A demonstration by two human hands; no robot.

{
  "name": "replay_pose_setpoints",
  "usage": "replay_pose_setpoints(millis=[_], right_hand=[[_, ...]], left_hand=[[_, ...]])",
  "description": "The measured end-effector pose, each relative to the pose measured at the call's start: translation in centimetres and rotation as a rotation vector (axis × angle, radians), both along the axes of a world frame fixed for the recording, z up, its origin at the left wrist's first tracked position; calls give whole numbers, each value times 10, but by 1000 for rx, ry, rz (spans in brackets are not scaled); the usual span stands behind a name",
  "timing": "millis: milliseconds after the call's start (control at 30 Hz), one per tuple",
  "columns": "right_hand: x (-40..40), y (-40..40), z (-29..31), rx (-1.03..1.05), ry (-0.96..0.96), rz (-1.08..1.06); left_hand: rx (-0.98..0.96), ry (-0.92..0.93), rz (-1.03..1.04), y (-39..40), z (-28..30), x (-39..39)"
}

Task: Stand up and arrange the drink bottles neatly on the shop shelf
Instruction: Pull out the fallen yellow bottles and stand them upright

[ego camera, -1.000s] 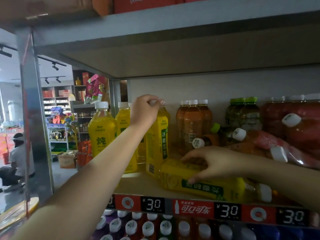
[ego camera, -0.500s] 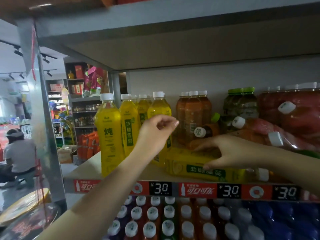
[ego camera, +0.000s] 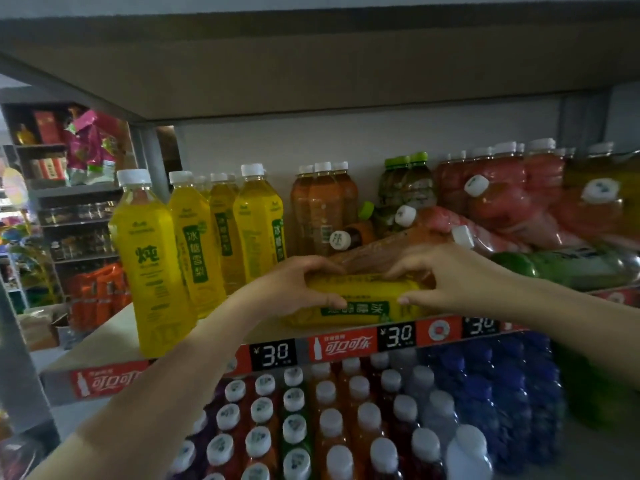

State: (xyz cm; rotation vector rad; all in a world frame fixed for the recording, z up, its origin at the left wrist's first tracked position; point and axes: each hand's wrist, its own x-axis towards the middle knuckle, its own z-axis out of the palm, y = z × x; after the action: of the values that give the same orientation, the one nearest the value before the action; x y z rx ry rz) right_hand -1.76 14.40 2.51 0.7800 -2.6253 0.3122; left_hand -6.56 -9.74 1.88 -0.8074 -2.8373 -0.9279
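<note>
Gripping fallen yellow bottle [ego camera: 360, 299] at shelf [ego camera: 242, 344] front edge, left hand [ego camera: 298, 289] and right hand [ego camera: 446, 275] fingers curled round it, probably to stand it beside upright yellow bottles [ego camera: 194, 237].

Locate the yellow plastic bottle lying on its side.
In the head view, the yellow plastic bottle lies at the shelf's front edge, centre, gripped by the left hand and right hand, right of the upright yellow bottles.

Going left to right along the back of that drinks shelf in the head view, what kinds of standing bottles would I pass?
Yellow bottles → amber-brown bottles → green-capped bottles → red bottles.
</note>
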Motion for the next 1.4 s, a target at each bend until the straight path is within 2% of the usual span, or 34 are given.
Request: replay_pose_setpoints(millis=[233,767,1133,1267,1400], right_hand=[[-1,0,3,-5,-12,-2],[-12,-4,5,5,-41,97],[-30,-31,9,65,-274,192],[-36,-40,15,-110,-313,186],[-46,-46,26,-339,-301,211]], left_hand=[[-1,-3,-64,1,2,-8],[119,66,-14,-27,-2,13],[153,91,92,-61,-6,25],[237,107,143,-71,-7,26],[463,75,190,-74,-13,26]])
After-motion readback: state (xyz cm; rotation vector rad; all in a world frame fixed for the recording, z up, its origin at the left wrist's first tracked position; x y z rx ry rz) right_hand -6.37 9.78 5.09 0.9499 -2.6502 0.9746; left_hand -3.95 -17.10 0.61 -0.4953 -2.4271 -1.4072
